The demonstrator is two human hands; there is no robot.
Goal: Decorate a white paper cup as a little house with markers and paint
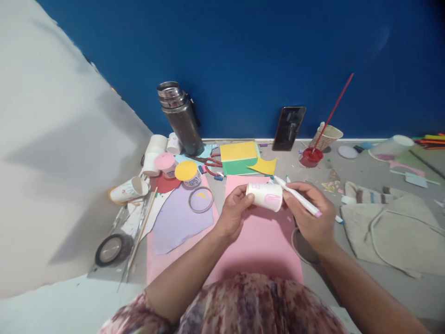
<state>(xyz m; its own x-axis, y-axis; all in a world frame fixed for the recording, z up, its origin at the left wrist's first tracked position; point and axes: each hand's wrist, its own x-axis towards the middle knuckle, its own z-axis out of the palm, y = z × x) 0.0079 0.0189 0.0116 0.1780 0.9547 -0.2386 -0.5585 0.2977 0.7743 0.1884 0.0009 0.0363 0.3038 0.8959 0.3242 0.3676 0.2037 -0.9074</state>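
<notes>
left hand (233, 208) grips paper cup (264, 195) on its side | right hand (310, 217) at 3 o'clock grips white marker (297, 196) | pink sheet (257, 241) at 6 o'clock

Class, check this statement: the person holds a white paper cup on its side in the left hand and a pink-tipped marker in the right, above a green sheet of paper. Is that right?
Not quite. The head view shows the sheet under the hands is pink, not green. The rest holds: the left hand holds the white paper cup on its side, and the right hand holds the pink-tipped marker.
</notes>
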